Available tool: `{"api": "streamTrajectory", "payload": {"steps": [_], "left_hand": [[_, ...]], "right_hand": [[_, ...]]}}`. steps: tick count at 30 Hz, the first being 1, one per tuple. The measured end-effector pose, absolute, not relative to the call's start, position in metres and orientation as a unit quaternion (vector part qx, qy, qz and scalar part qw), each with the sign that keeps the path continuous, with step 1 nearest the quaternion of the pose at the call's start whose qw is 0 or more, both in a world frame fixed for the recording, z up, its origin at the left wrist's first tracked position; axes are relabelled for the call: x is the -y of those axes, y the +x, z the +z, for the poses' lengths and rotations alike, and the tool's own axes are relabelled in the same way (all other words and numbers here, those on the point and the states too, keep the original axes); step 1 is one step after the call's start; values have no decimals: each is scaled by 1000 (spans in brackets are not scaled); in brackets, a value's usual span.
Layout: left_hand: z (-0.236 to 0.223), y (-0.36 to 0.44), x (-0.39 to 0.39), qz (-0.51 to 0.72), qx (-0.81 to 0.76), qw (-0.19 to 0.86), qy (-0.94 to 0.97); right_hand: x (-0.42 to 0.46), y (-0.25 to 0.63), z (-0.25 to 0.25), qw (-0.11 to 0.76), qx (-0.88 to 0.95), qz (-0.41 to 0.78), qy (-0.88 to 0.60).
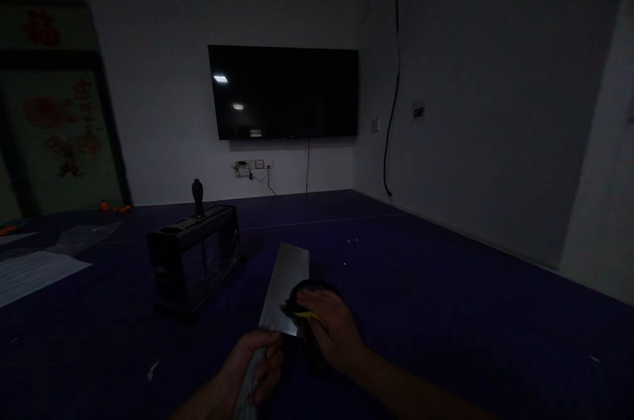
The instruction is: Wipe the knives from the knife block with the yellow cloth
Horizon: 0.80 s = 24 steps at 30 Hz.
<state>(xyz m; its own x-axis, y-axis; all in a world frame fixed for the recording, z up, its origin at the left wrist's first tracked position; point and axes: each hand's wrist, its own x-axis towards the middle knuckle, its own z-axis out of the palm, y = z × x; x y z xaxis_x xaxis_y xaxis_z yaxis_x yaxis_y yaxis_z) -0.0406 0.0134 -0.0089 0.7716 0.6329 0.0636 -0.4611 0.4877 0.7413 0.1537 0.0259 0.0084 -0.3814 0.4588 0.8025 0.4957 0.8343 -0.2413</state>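
Observation:
My left hand [257, 367] is wrapped around the pale handle [247, 385] of a cleaver [286, 278], whose broad metal blade points away from me. My right hand [333, 324] is closed over a dark, rounded object [296, 296] at the blade's right edge. Something yellow [310, 315] shows beneath its fingers. The dark object's kind is unclear in this low light, and the hand covers much of it. Whether it presses on the blade or lies just beside it, I cannot tell.
A black box-like frame [171, 268] with an upright knobbed handle [198, 197] stands left of the cleaver on the dark blue surface [421, 314]. Printed paper [39, 275] and clear plastic [82, 237] lie farther left. A television [287, 93] hangs on the far wall.

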Motion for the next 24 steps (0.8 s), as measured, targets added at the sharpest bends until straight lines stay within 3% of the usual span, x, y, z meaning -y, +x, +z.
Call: {"api": "streamTrajectory", "payload": {"steps": [16, 24], "left_hand": [[-16, -38, -15, 279, -187, 808, 484], [-19, -38, -7, 314, -196, 814, 447]], "right_hand": [[-48, 159, 2, 541, 733, -42, -411], [-47, 163, 4, 551, 736, -48, -390]]}}
